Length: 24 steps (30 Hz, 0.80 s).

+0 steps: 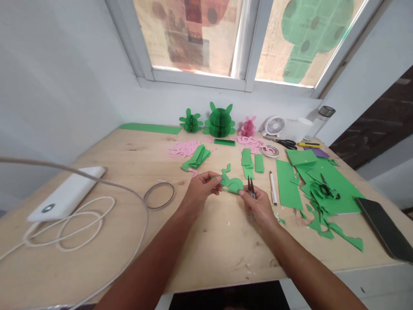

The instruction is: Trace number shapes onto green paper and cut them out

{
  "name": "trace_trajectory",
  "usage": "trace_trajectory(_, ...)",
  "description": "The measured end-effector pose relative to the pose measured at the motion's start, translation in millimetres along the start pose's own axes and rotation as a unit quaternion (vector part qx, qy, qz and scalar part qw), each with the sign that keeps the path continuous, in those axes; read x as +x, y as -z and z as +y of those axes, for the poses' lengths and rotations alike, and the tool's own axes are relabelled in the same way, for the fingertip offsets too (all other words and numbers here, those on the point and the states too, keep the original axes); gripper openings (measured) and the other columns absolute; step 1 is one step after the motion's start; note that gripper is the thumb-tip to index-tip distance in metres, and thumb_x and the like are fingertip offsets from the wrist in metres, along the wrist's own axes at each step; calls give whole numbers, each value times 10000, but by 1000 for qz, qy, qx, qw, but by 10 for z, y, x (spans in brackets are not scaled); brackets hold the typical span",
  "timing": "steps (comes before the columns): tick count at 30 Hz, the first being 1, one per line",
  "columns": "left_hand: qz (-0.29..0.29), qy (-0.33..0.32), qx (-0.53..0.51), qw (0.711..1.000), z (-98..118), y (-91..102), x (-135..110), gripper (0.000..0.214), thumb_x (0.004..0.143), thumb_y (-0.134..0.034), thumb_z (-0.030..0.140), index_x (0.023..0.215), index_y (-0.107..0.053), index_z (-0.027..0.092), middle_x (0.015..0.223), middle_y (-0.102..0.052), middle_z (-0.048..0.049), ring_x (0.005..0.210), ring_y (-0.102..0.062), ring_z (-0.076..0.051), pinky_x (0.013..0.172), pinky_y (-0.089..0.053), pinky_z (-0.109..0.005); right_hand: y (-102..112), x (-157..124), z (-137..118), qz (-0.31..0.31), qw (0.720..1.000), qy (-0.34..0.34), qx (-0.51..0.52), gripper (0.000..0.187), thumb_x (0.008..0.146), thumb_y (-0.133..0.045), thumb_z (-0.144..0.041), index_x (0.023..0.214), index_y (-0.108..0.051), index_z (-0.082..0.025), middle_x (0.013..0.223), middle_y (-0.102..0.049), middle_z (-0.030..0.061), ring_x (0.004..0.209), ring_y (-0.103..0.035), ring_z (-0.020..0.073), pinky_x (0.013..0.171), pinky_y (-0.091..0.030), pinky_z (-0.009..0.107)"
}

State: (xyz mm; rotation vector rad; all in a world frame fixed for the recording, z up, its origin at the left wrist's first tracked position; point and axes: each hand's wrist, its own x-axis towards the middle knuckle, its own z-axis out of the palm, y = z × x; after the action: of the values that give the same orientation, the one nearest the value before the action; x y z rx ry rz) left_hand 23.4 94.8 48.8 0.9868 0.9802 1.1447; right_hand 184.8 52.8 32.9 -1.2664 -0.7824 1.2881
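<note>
My left hand (204, 186) pinches the left side of a partly cut piece of green paper (232, 184), which has curved drawn lines and a wavy strip at its top. My right hand (258, 202) is closed around small scissors (251, 187), their blades pointing up and away from me. The right thumb and a finger also touch the paper's right edge. Beyond the hands lie folded green paper strips (197, 156) and more green strips (247, 162). A white pen (272, 188) rests just right of my right hand.
Green sheets (288, 183) and green scraps (345, 234) cover the right side, beside a dark phone (385, 228). Black-handled scissors (285, 143) lie farther back. Paper honeycomb figures (220, 122) stand along the wall. A white power bank (66, 193) and looping cables (97, 215) occupy the left.
</note>
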Motion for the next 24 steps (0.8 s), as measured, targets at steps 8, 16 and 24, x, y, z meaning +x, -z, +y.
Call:
trace_trajectory(8, -50, 49, 10, 998, 20, 12, -18, 260, 585, -790, 333, 672, -618, 159, 586, -627, -11, 544, -571, -116, 517, -444, -224, 50, 44, -4, 35, 999, 19, 23, 392, 556, -821, -432, 735, -558, -202, 429, -304, -137, 360, -212, 41, 369, -118, 204)
trace_trajectory(16, -66, 30, 72, 995, 28, 43, -2, 245, 627, -773, 348, 780, -703, 170, 674, -647, -11, 612, -583, -122, 575, -460, -233, 56, 35, -12, 22, 1000, 8, 20, 397, 561, -818, -437, 738, -553, -200, 426, -315, -138, 355, -200, 36, 373, -99, 205)
trace_trajectory(24, -108, 9, 129, 986, 4, 40, 0, 220, 639, -753, 388, 689, -714, 177, 649, -630, -8, 613, -539, -125, 576, -421, -236, 31, 19, 23, -22, 1000, -2, -17, 355, 586, -802, -424, 706, -560, -194, 442, -320, -126, 371, -221, 39, 382, -105, 220)
